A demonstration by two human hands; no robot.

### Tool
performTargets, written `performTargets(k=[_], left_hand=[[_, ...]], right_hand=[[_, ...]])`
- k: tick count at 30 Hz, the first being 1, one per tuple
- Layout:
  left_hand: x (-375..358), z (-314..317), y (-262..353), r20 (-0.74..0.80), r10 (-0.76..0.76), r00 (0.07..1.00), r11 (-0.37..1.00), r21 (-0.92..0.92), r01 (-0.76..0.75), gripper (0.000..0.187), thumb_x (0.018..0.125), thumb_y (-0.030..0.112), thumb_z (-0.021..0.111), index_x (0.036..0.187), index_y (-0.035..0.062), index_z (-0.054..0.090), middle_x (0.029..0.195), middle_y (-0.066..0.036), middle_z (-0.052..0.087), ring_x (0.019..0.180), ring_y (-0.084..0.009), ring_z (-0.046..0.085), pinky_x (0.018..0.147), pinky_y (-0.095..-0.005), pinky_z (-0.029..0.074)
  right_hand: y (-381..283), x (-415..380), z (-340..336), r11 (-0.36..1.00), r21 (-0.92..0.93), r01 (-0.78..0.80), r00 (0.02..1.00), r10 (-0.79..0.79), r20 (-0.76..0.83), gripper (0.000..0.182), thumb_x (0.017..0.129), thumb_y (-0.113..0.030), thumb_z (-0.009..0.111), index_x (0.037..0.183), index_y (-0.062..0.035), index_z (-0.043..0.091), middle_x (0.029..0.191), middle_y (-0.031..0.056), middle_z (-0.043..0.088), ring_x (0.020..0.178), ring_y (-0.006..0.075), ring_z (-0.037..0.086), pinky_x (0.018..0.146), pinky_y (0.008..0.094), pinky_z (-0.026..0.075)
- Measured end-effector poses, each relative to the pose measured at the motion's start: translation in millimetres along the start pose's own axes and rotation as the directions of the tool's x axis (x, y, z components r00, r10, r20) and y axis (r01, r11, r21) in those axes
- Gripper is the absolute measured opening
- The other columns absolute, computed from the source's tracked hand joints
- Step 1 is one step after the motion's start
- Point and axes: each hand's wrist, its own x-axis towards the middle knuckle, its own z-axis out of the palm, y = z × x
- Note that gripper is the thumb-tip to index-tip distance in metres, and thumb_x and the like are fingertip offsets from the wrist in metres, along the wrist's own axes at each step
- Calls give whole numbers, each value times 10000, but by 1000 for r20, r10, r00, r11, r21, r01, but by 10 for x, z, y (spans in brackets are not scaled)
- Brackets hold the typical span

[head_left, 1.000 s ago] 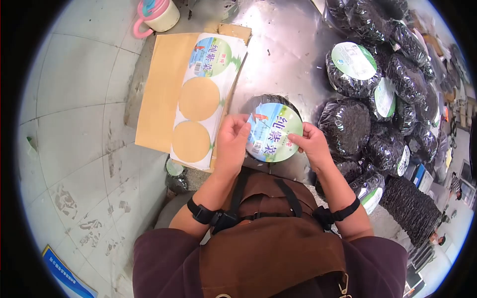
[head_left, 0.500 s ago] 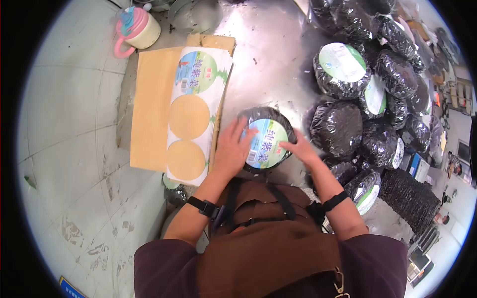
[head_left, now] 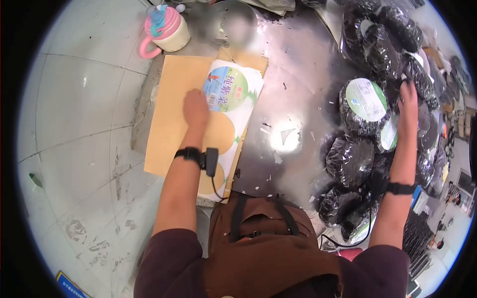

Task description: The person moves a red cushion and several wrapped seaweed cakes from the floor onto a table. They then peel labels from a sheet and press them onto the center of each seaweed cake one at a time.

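My left hand (head_left: 197, 109) is closed, with its curled fingers at the left edge of a round blue-and-green label (head_left: 232, 89). This label lies flat on a white backing sheet (head_left: 248, 107), which rests on a piece of cardboard (head_left: 171, 107). Whether the fingertips pinch anything is hidden. Far to the right, my right hand (head_left: 408, 107) reaches over the pile with fingers stretched out, against a black wrapped package (head_left: 420, 79). A package with a green-and-white label (head_left: 366, 99) sits to the left of that hand.
Several more black plastic-wrapped packages (head_left: 350, 161) are heaped along the right of the metal table (head_left: 268, 164). A pink-and-cream mug (head_left: 174, 37) and a metal bowl (head_left: 233, 22) stand at the back left. Small scraps lie scattered on the metal.
Both hands have left the labelled package, which no longer lies in the middle. My left hand has moved to the label sheet, my right hand to the pile. The view has shifted.
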Motion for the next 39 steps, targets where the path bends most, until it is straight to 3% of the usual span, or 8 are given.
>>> performTargets(k=[5, 11, 13, 17, 20, 25, 32, 39], left_hand=[[28, 133, 123, 47, -157, 987, 987, -26, 158, 216, 945, 230, 444, 919, 33, 528, 991, -166, 575, 907, -367, 577, 749, -464, 472], [140, 245, 312, -15, -195, 981, 981, -28, 194, 199, 947, 222, 434, 901, 40, 502, 989, -156, 562, 893, -382, 581, 743, -475, 474], [175, 219, 309, -22, -242, 970, 968, -79, 240, 192, 942, 230, 447, 908, 48, 496, 1008, -146, 556, 895, -388, 580, 743, -482, 474], [149, 217, 336, -54, -248, 967, 962, -130, 239, 182, 937, 230, 463, 903, 54, 492, 1014, -141, 554, 890, -386, 582, 737, -485, 471], [134, 223, 361, -75, -245, 967, 963, -130, 234, 161, 930, 200, 470, 915, 42, 498, 1026, -135, 556, 873, -372, 595, 726, -473, 492], [127, 261, 291, -131, -166, 977, 983, -105, 153, 135, 928, 198, 490, 914, 66, 513, 972, -127, 574, 864, -363, 584, 717, -462, 471], [65, 228, 310, -182, -145, 973, 981, -155, 117, 131, 929, 169, 490, 915, 40, 513, 981, -129, 587, 853, -352, 581, 721, -439, 469], [-1000, -772, 954, -132, 100, 986, 567, -807, -166, 121, 978, 128, 430, 948, 14, 459, 1033, -128, 599, 930, -194, 535, 871, -345, 417]], right_hand=[[1533, -53, -221, 767, 32, -641, 748, 634, -194, 855, 741, -505, 711, 1399, -83, 364, 1382, 97, 433, 1261, 259, 377, 957, 552, 309], [1228, -240, 66, 903, 104, -417, 892, 428, -147, 819, 743, -337, 753, 1386, -22, 355, 1241, 114, 518, 1149, 205, 462, 919, 390, 378], [1254, -443, 191, 932, -341, 124, 988, -148, -48, 773, 721, -257, 751, 1358, 4, 399, 1214, 148, 512, 1140, 257, 475, 1005, 384, 342], [278, -1474, 731, 466, -434, 771, 637, -547, 543, 605, 624, -243, 727, 1175, -70, 548, 1043, 99, 592, 961, 298, 541, 859, 419, 396], [528, -2139, 923, 626, -171, 761, 450, -318, 835, 470, 697, -276, 729, 1113, -106, 591, 956, 45, 600, 919, 261, 551, 834, 400, 394], [634, -2126, 1075, 672, -303, 676, 689, -431, 583, 546, 704, -185, 714, 1214, -81, 549, 1222, 117, 517, 1107, 293, 490, 926, 418, 379], [667, -1875, 1374, 566, -363, 740, 648, -455, 611, 610, 755, -310, 699, 1294, -104, 499, 1379, 149, 410, 1298, 306, 353, 1067, 474, 277], [753, -2141, 826, 838, -238, 492, 777, -299, 553, 838, 688, -315, 776, 1362, -20, 376, 1386, 184, 408, 1282, 336, 390, 1050, 442, 326]])
